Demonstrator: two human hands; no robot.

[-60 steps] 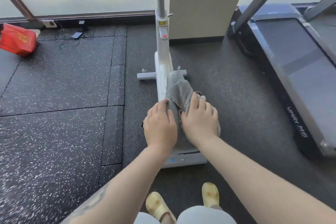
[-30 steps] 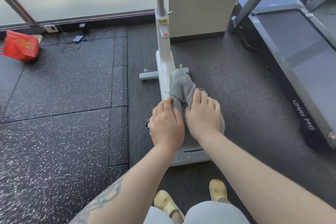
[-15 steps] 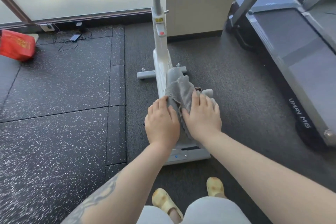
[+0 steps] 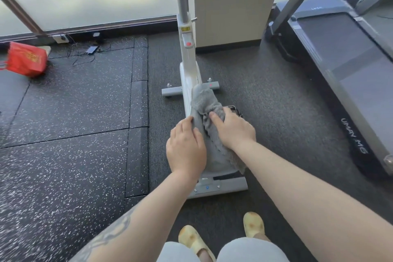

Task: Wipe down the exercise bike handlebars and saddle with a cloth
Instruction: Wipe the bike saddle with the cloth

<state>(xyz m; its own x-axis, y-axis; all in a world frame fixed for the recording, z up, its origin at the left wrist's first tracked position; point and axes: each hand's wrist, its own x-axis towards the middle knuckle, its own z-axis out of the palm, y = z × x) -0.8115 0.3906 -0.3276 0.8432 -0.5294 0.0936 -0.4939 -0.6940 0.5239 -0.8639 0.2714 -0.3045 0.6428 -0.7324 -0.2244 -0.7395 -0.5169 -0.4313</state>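
In the head view, a treadmill stands on the right and a red bag lies far left on the speckled floor mats, with open carpet on both sides of the exercise bike. The saddle is mostly hidden under the grey cloth and both hands, and the handlebars are cut off above. The right hand grips the bunched cloth on the saddle with curled fingers, while the left hand rests flat along its left edge.
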